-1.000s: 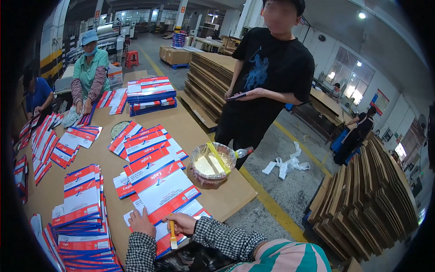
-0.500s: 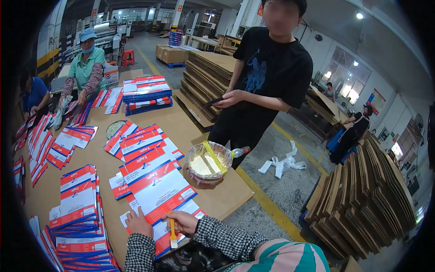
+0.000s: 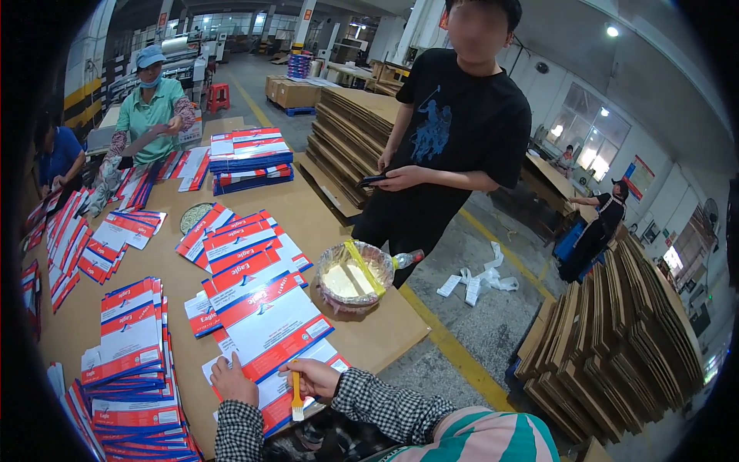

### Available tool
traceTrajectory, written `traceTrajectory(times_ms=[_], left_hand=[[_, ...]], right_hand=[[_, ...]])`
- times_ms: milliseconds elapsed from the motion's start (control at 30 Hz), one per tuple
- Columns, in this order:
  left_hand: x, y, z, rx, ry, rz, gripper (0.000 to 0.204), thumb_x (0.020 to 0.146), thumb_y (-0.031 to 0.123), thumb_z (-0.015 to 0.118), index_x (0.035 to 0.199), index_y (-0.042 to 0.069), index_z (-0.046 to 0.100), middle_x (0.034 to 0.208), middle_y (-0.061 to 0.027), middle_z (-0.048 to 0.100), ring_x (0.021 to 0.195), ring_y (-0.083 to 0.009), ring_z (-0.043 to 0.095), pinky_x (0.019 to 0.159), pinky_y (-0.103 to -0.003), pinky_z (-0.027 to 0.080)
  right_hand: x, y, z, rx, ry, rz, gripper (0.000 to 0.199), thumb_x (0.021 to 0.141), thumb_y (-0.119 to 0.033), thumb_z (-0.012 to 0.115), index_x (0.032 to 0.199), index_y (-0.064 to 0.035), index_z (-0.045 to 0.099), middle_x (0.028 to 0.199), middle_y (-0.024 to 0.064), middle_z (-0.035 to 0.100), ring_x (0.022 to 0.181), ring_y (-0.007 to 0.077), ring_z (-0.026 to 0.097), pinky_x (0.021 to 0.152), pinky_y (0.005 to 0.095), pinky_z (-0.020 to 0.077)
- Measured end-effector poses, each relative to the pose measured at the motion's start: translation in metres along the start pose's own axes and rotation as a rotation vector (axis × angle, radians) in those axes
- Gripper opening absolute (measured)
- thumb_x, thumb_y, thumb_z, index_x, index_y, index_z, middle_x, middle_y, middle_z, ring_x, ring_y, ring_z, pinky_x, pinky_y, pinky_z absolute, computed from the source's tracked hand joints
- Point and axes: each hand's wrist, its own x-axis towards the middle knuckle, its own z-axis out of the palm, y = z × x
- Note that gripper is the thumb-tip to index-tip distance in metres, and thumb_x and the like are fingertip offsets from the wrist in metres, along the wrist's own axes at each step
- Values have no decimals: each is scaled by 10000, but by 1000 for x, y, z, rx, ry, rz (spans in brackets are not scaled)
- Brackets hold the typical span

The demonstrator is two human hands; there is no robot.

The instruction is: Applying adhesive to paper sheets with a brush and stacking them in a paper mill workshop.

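My right hand (image 3: 314,379) grips a small brush (image 3: 296,399) with a yellow handle and pale bristles pointing toward me. It hovers over the near end of a row of overlapping red, white and blue printed card sheets (image 3: 279,327). My left hand (image 3: 234,382) lies with its fingers stretched out on the left edge of those sheets. Beyond my right hand stands a plastic-lined bowl (image 3: 323,291) of cream-coloured paste (image 3: 343,282), with a yellow strip (image 3: 363,266) across its top. Fanned stacks of similar sheets (image 3: 135,346) lie to my left.
The cardboard-covered table (image 3: 385,339) ends at my right. A person in black (image 3: 458,123) stands beyond it holding a phone. Across the table, a co-worker in green (image 3: 154,108) handles a sheet. Tall cardboard stacks (image 3: 608,346) stand at right; white scraps (image 3: 477,281) lie on the floor.
The co-worker in green has raised a greyish sheet. The person in black has brought their hands closer together at the phone. My hands and brush have barely moved.
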Motion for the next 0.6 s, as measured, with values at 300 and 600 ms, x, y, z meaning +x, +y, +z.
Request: traceTrajectory(times_ms=[300,600], left_hand=[[0,-18,22,-304,335,-24,299,695,-19,483,976,-44,582,1043,-155,503,1019,-302,436,916,-408,316],[-5,-25,31,-471,487,-6,196,654,-63,464,812,-51,578,953,-173,562,943,-320,487,860,-393,385]], right_hand=[[-4,-2,-8,31,35,-8,249,909,-226,429,1034,-15,472,646,52,556,437,86,471,386,195,352],[-13,4,-10,36,59,-12,212,903,-202,438,1011,-27,487,644,44,566,470,100,510,422,185,392]])
